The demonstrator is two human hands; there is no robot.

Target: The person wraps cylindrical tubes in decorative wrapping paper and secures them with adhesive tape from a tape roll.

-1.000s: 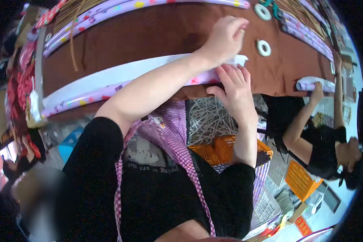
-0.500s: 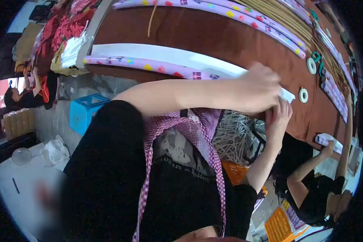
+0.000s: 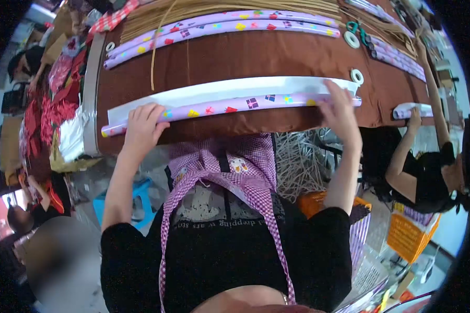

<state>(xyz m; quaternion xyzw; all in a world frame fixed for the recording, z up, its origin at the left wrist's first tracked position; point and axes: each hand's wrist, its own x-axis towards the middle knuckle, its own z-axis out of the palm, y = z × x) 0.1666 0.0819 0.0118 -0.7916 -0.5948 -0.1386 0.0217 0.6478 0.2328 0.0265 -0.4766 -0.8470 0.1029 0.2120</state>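
Observation:
A roll of lilac wrapping paper (image 3: 209,110) printed with gift boxes and coloured shapes lies across the brown-covered table close to its front edge. Its loose flap, white side up (image 3: 214,90), stretches along the far side of the roll. Near the left end, my left hand (image 3: 143,125) is closed over the roll, fingers on top and thumb to the right. My right hand (image 3: 341,107), slightly blurred, is over the right end with fingers extended and apart. Just beyond it sits a white tape roll (image 3: 356,76).
Finished lilac rolls (image 3: 240,26) and thin brown strips (image 3: 235,7) lie at the back. Another tape roll (image 3: 351,39) and green-handled scissors (image 3: 353,26) are at the back right. A co-worker's hand (image 3: 414,119) touches a roll at right. A blue stool (image 3: 141,201) stands below left.
My left hand has swung from the right end of the roll to its left end. My right hand has come onto the roll's right end. The view has shifted.

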